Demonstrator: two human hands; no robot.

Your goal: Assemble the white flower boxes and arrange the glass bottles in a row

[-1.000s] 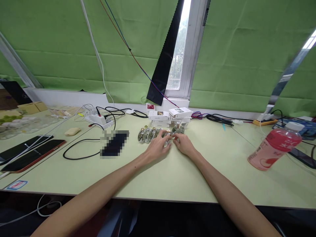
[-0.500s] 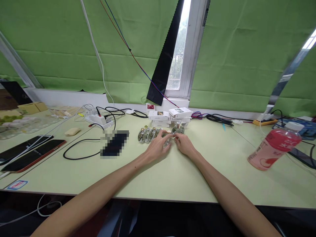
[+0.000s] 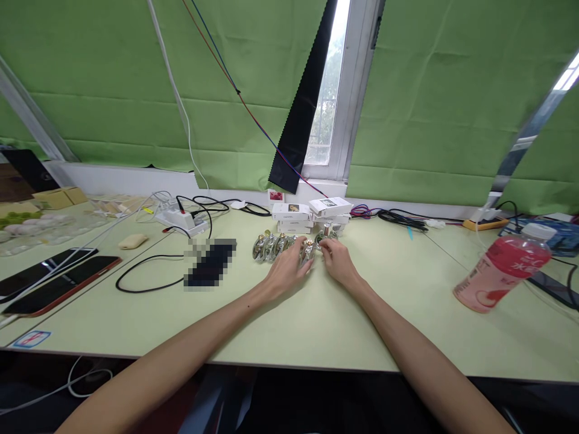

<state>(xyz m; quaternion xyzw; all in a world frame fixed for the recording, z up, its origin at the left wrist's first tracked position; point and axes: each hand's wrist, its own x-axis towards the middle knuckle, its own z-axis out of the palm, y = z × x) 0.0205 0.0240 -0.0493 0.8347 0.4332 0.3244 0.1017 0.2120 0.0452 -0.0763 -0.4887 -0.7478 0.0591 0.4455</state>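
A row of shiny round metal pieces (image 3: 270, 247), several with small gold-coloured tops, stands on edge on the pale green table. My left hand (image 3: 286, 265) is curled around the right end of this row. Its fingers lie on the far side and its thumb on the near side of the end piece (image 3: 308, 251). Close by on the right, my right hand (image 3: 335, 258) has its fingertips pinched together; what they hold, if anything, is too small to make out. Just behind those fingertips is another metal piece (image 3: 327, 230) with a silver-coloured top, partly covered by the hand.
Stacked white boxes (image 3: 291, 212) stand behind the metal pieces. To the left are a blurred-out dark object (image 3: 210, 263), phones (image 3: 63, 284), a cream case (image 3: 132, 241) and a power strip (image 3: 181, 222). A pink drink bottle (image 3: 504, 268) stands right; black cables (image 3: 402, 219) lie behind.
My left fingers and thumb have parted a little, showing more of the end piece. My right fingertips have drawn slightly right, away from it. The other things lie as before.
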